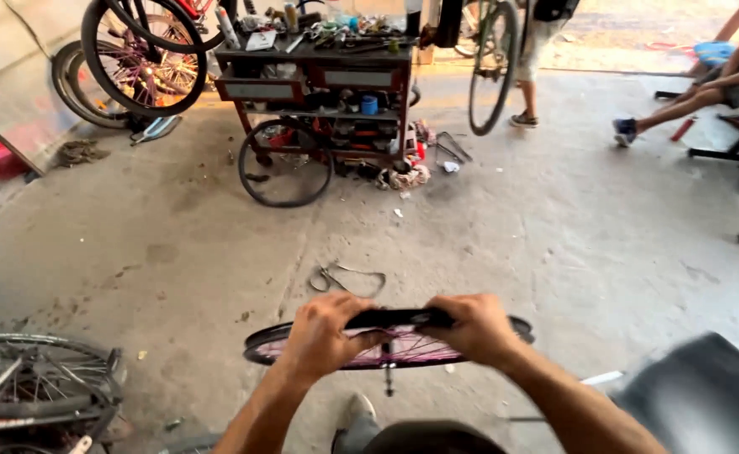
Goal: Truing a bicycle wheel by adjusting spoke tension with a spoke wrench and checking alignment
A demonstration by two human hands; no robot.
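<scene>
Bicycle repair workshop: tool cart [315, 80], loose wheels [285, 164], concrete floor [554, 235].

A stained grey concrete floor [554, 244] fills most of the view, scattered with small debris and a loop of thin black rubber [346, 279]. At the far side stands a dark red metal tool cart [315, 84] with cluttered shelves, a bare black wheel rim [285, 164] leaning against it. Purple-spoked bicycle wheels [142, 55] stand to the cart's left. Bright daylight falls on the ground beyond the cart. A dark chair seat [706, 395] sits at lower right.
</scene>
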